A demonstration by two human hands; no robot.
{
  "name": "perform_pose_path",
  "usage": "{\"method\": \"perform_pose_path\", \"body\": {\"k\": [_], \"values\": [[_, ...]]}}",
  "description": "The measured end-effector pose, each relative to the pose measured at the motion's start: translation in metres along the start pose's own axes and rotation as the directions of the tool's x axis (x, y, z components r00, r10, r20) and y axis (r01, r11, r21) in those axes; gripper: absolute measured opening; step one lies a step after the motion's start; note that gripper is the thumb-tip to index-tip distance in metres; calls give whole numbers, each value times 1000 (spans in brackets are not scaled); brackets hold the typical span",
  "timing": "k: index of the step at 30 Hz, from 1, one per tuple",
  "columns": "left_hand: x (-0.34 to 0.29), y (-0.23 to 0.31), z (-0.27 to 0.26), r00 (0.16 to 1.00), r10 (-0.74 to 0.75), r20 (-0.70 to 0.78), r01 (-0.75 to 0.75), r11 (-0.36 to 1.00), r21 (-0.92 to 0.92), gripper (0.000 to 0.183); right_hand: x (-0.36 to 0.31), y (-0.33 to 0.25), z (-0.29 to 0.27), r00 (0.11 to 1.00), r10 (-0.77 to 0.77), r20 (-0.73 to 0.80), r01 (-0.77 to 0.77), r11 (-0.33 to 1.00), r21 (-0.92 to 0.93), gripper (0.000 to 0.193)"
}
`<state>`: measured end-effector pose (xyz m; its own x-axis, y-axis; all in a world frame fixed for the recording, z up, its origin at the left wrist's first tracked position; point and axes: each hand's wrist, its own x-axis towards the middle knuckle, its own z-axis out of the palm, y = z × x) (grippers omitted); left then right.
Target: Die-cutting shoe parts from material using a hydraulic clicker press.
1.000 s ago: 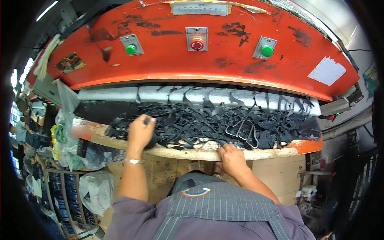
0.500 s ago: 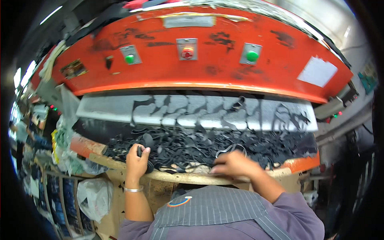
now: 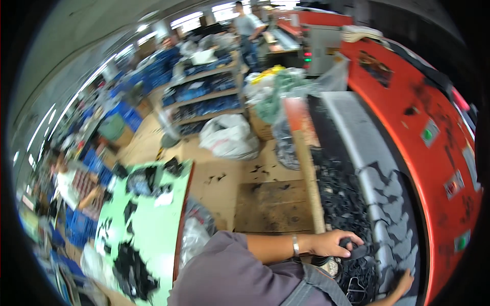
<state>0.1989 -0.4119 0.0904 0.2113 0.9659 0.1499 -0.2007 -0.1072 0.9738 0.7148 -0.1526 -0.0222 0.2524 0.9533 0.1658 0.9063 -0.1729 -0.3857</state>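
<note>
My left hand (image 3: 334, 244) is closed around a small bunch of black cut pieces (image 3: 346, 244), just above the heap of dark scraps (image 3: 339, 196). My right hand (image 3: 404, 284) reaches over the pale cutting board (image 3: 352, 127), low in the view. Its fingers are blurred and partly cut off, so its grip is unclear. Dark grey cut-out shapes (image 3: 388, 204) lie along the board. A thin metal outline (image 3: 356, 289), perhaps a cutting die, rests on the scraps between my hands.
The red press beam (image 3: 403, 127) with green and red buttons runs along the right. A green-topped table (image 3: 166, 224) with black pieces stands left, a person (image 3: 76, 188) beyond it. Behind are loaded shelves (image 3: 206, 97), a white sack (image 3: 229, 136) and another person (image 3: 247, 30).
My view has swung far to the left, bringing the workshop and green table into sight. My left hand still holds the black pieces; my right hand has moved from the scraps to the board.
</note>
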Motion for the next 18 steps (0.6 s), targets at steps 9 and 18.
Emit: {"method": "perform_pose_path", "body": {"k": [9, 18], "values": [[-38, -20, 13, 974, 21, -224, -49, 992, -119, 27, -57, -127, -117, 961, -99, 259, -155, 582, 798, 34], [-49, -15, 30, 944, 192, -269, -231, 966, -119, 30, -239, -242, -128, 775, -571, 271, 241, 664, 708, 28]]}}
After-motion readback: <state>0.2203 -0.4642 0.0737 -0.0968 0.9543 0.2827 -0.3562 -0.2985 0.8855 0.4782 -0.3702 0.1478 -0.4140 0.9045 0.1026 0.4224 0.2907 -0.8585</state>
